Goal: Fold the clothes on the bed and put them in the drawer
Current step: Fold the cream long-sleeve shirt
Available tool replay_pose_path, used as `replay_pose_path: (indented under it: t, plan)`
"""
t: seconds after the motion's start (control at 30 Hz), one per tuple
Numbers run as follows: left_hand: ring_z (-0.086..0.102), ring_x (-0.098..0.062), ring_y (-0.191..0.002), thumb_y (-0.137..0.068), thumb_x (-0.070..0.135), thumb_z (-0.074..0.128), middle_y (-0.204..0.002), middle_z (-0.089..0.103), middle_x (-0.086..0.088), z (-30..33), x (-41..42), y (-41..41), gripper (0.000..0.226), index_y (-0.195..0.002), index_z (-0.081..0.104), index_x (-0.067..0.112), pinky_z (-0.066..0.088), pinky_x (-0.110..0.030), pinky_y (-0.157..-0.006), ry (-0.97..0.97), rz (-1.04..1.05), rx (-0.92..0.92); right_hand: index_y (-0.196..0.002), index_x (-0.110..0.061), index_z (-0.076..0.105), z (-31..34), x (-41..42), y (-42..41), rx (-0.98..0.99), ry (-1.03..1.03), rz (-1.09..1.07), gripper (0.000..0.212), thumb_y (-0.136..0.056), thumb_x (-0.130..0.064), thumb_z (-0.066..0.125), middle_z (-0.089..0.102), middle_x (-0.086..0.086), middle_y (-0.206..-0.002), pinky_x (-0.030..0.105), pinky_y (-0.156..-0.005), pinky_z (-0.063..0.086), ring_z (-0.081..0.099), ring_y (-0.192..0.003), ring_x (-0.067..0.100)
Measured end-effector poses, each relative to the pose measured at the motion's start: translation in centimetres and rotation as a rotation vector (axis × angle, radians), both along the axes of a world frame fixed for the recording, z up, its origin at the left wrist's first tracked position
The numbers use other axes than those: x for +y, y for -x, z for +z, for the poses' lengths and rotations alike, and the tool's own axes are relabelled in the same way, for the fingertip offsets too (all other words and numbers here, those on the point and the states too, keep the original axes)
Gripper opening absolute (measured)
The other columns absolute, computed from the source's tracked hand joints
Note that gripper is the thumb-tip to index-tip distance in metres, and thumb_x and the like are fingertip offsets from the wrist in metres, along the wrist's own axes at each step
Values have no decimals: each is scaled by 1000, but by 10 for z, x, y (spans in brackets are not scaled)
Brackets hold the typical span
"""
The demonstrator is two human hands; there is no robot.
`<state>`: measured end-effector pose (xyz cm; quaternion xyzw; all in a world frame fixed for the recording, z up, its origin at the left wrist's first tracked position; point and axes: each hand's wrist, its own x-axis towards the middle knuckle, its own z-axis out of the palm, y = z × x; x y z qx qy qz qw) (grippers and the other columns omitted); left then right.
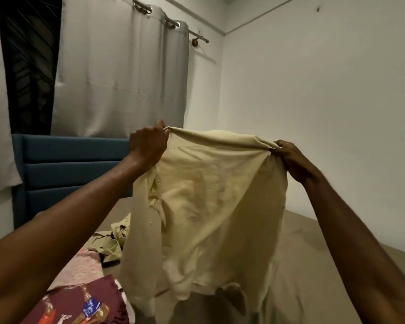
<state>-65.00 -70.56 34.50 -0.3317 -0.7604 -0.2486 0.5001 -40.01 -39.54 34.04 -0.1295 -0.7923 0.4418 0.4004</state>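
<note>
Bedding (pixel 313 265) in taupe is spread beneath a cream shirt (pixel 208 206) held aloft, pinched at its top corners by the left hand (pixel 147 146) and right hand (pixel 290 157), with white walls (pixel 325 101), a grey curtain (pixel 119 78) and a blue headboard (pixel 68 169) behind.

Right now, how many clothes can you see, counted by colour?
Pale yellow: 1, the shirt held up by both hands
Olive: 1, crumpled garment on the bed
Pink: 1, patterned cloth
Maroon: 1, printed garment
Total: 4
</note>
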Motion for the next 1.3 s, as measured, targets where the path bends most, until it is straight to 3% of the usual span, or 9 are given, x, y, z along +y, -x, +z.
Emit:
replay_pose_path:
  t: [0.17,0.27,0.33,0.47,0.67,0.83,0.97,1.2,1.3]
  plan:
    - [57,-28,-62,-102,61,41,-71,62,-12,30,-30,-18,57,-86,64,10,39,-36,-59,6,-75,57,-102,-4,62,31,5,-55,82,31,360,17,-88,6,61,66,5,-86,25,-66,54,65,-74,15]
    - [61,-23,-67,-81,90,40,-78,65,-5,35,-45,-25,82,-86,65,12,51,-39,-63,209,-296,-169,-125,9,59,31,16,-76,-68,20,463,66,-73,-20,88,68,15,-106,31,-77,61,71,-89,24]
    - [66,-22,-76,-69,92,56,-84,69,-4,30,-50,-34,79,-92,68,17,57,-40,-70,325,-425,-383,-123,12,60,27,20,-81,-121,4,378,69,-72,-24,90,68,16,-104,31,-74,60,70,-88,26]
    - [64,-15,-88,-64,57,88,-97,70,-1,16,-46,-48,61,-108,70,17,53,-28,-73,452,-480,-500,-100,4,72,15,26,-88,-118,-97,128,24,-78,4,80,69,16,-90,33,-71,57,66,-84,29]
    - [72,-10,-83,-66,37,94,-91,76,7,11,-41,-59,42,-102,75,25,55,-19,-62,681,-487,-699,-86,-9,78,-5,36,-87,114,-314,-255,14,-78,2,79,74,12,-81,31,-75,52,67,-77,16]
    - [73,-20,-96,-71,29,87,-101,77,-3,4,-59,-51,39,-107,78,17,57,-32,-82,497,-748,-846,-91,-26,78,-15,53,-92,38,-369,-467,8,-88,-20,74,75,5,-91,32,-80,47,70,-94,24]
    - [70,-20,-106,-80,15,76,-116,74,-9,-8,-56,-32,36,-115,76,12,57,-30,-94,270,-990,-1042,-101,-21,81,-32,58,-84,26,-476,-727,30,-85,-46,76,76,10,-98,37,-78,49,69,-104,31]
    - [74,-15,-92,-85,16,81,-91,79,1,-39,48,57,18,-102,81,20,59,-28,-77,-31,-506,-1019,-90,-13,79,-59,121,43,14,-117,-697,29,-72,-35,73,76,16,-90,43,-80,60,73,-92,37]
    - [55,-35,-124,-96,15,65,-118,70,-13,-61,132,99,22,-116,74,15,42,-51,-107,83,89,-664,-124,-16,70,-83,156,131,-147,-72,-513,43,-81,-21,67,69,21,-127,41,-102,53,66,-119,36]
